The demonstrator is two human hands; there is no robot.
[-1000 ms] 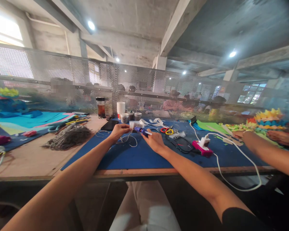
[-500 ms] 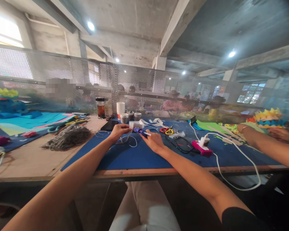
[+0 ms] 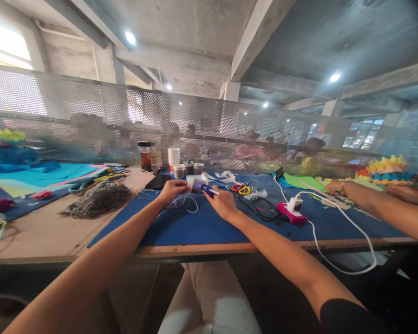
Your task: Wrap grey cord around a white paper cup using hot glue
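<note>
My right hand [image 3: 223, 204] is closed around a purple hot glue gun [image 3: 202, 187], a white stick poking out of its back end. The gun's tip points left, toward my left hand [image 3: 173, 192]. Between the fingertips of that hand is a small white piece [image 3: 190, 182], too small to make out clearly. Whether the gun's tip touches the piece I cannot tell. Below them a thin pale cord [image 3: 194, 204] loops over the blue mat [image 3: 181, 227].
Grey yarn [image 3: 97, 200] lies left of the mat. Behind my hands stand paper cups [image 3: 174, 157], a jar of dark liquid [image 3: 145, 157] and a phone [image 3: 158, 181]. Scissors [image 3: 243, 189] and a pink power strip [image 3: 292, 213] lie right. A co-worker's arm [image 3: 379, 202] reaches in.
The white piece in my left hand now shows more upright beside the gun's tip. My hands have barely moved. The co-worker's near hand has shifted left over the green sheets.
</note>
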